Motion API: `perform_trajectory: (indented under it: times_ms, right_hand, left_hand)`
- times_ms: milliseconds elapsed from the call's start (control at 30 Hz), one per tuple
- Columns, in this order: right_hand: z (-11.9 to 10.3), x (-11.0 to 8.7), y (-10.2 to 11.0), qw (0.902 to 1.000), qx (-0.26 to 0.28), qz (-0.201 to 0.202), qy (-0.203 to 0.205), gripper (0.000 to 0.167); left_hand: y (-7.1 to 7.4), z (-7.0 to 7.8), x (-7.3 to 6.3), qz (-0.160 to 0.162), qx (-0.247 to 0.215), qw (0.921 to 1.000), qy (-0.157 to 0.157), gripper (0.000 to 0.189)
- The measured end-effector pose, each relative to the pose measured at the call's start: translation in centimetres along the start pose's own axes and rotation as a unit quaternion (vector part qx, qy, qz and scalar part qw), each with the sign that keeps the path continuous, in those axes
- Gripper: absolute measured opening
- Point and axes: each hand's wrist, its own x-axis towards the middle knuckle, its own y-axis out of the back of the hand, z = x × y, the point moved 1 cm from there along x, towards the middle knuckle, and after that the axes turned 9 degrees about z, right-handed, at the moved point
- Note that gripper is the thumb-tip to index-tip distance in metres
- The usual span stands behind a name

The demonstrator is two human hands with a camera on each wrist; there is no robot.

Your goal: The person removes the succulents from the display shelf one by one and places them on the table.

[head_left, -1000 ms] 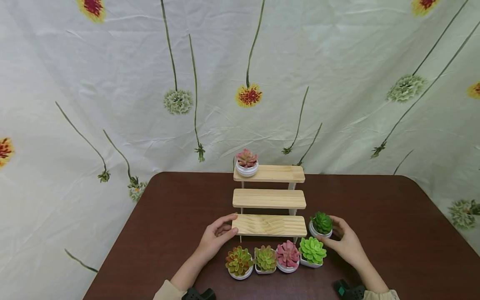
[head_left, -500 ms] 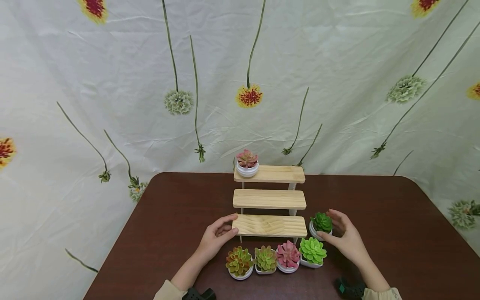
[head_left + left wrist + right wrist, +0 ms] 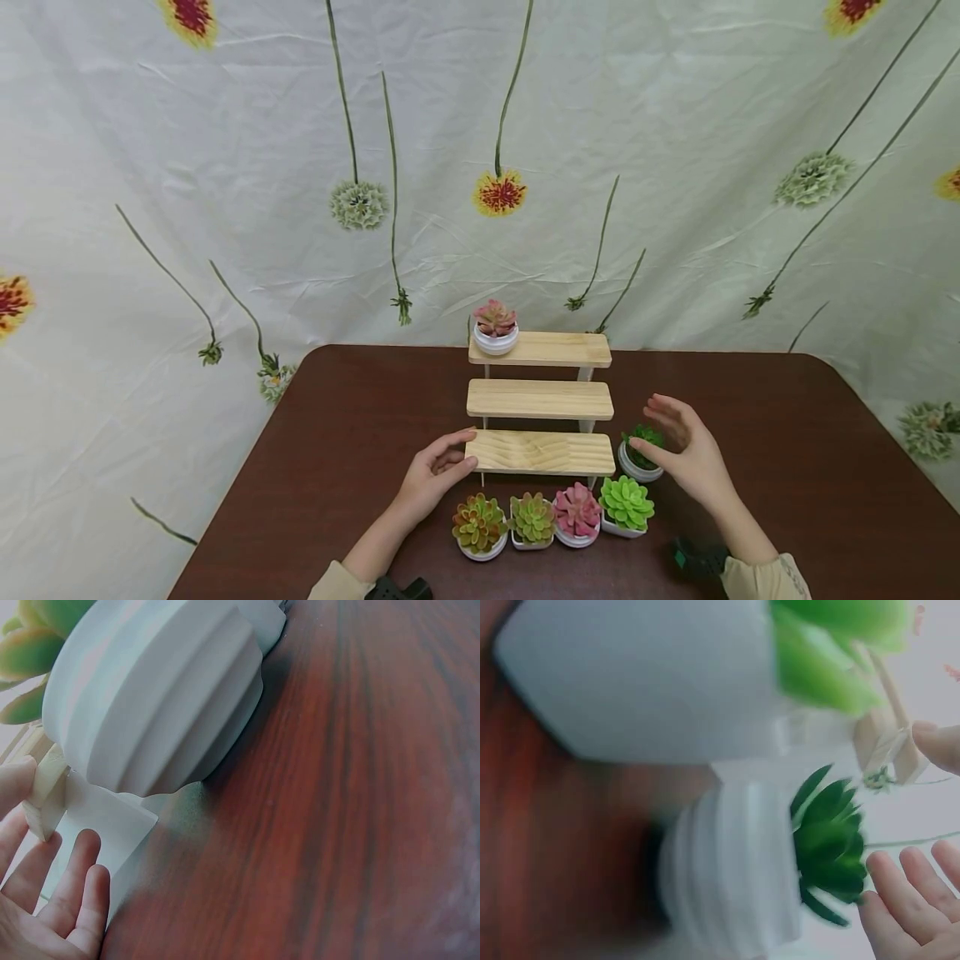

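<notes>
A three-tier wooden display stand (image 3: pixel 540 451) stands on the table. My left hand (image 3: pixel 433 472) pinches the left end of its lowest shelf between thumb and fingers; the left wrist view shows the fingertips (image 3: pixel 45 844) at that wooden edge. To the right of the stand, a dark green potted succulent (image 3: pixel 637 471) sits upright in a round, ribbed white pot. Over it my right hand (image 3: pixel 693 454) hovers with fingers spread, overlapping the plant in the head view. In the right wrist view, its fingers (image 3: pixel 922 892) are beside the leaves and hold nothing.
In front of the stand is a row of potted succulents: orange-green (image 3: pixel 480 527), yellow-green (image 3: pixel 532 520), pink (image 3: pixel 576 514) and bright green (image 3: pixel 626 505). A pale pink potted succulent (image 3: pixel 495 327) occupies the top shelf's left end. Behind the brown table (image 3: pixel 337 400) hangs a flowered cloth (image 3: pixel 247 125).
My right hand has let go of the dark green succulent's pot and risen up and away from it. The left hand keeps its grip on the lowest shelf.
</notes>
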Motion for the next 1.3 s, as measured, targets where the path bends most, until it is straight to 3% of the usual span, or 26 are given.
perform_trajectory:
  times_ms: [633, 733, 967, 1300]
  right_hand:
    - [-4.7, 2.8, -0.8, 0.9993, 0.031, -0.013, 0.019, 0.067]
    - [-5.2, 3.1, -0.9, 0.9987, 0.044, -0.012, 0.021, 0.065]
    - [-5.9, 3.8, -1.6, 0.9971, 0.058, -0.001, 0.05, 0.062]
    - [-7.3, 4.6, -3.0, 0.9956, 0.063, -0.018, 0.067, 0.061]
  left_hand:
    - [0.1, 0.2, -0.1, 0.003, 0.003, 0.9999, 0.011, 0.039]
    - [0.0, 0.5, -0.1, 0.002, 0.006, 0.9999, 0.011, 0.038]
    - [-0.3, 2.9, -0.4, -0.004, 0.016, 0.9998, 0.008, 0.038]
    - [-0.4, 2.9, -0.3, -0.006, 0.015, 0.9998, 0.009, 0.038]
